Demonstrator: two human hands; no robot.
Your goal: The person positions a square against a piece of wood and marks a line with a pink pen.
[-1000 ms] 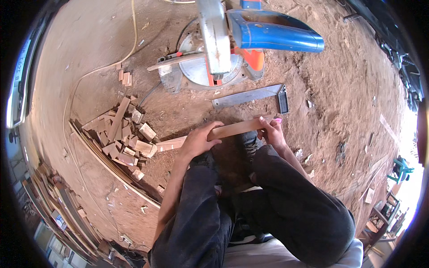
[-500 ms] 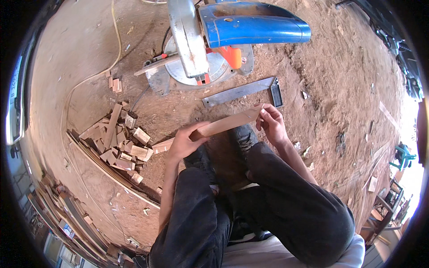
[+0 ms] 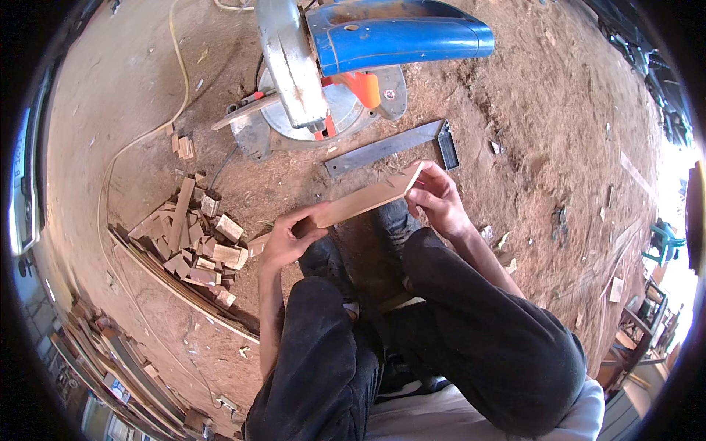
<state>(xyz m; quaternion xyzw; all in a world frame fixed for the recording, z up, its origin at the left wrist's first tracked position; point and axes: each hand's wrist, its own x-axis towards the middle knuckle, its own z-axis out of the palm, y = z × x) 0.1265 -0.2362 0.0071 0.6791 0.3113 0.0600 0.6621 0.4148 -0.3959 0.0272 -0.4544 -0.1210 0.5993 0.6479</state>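
Between my two hands a flat, light wooden board (image 3: 368, 201) is held up above my shoes. My left hand (image 3: 288, 237) grips its left end, the thumb and fingers curled around it. At the slanted right end, my right hand (image 3: 439, 198) pinches the board. Dark marks or notches show on its face near that end. Just beyond the board a metal try square (image 3: 386, 149) with a black handle lies on the ground. Farther off stands a miter saw (image 3: 294, 81) with a blue handle, an orange trigger part and a silver blade guard.
A heap of wood offcuts (image 3: 195, 242) lies left of my hands, bordered by long thin strips (image 3: 184, 289). A pale cable (image 3: 176, 81) runs along the left ground. Long planks (image 3: 125, 360) lie at the lower left. A green chair (image 3: 664, 244) stands at the far right.
The board has been tilted, so its long edge and face marks now show. Both hands stay on it, shifted slightly left in the picture. The whole view has moved a little.
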